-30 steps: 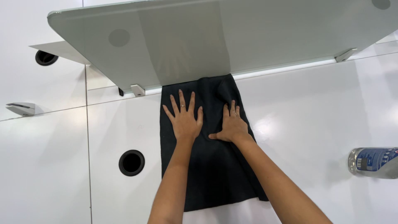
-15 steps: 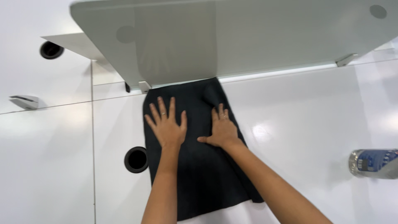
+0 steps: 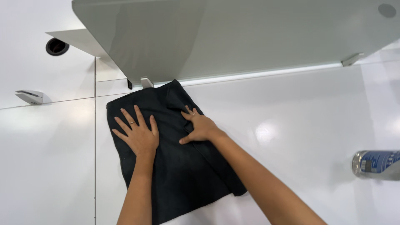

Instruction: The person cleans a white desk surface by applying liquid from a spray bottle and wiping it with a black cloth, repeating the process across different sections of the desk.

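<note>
Two flat hands (image 3: 139, 135) — black cloth (image 3: 175, 166) lengthwise

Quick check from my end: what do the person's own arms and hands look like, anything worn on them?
Both forearms are bare, with no sleeves, gloves or watch in view. The left hand has a thin ring on one finger. No ring can be made out on the right hand.

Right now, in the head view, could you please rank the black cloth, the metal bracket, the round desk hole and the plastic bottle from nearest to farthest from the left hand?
1. black cloth, under the left hand.
2. metal bracket, beyond it.
3. round desk hole, far upper left.
4. plastic bottle, far right edge.
</note>
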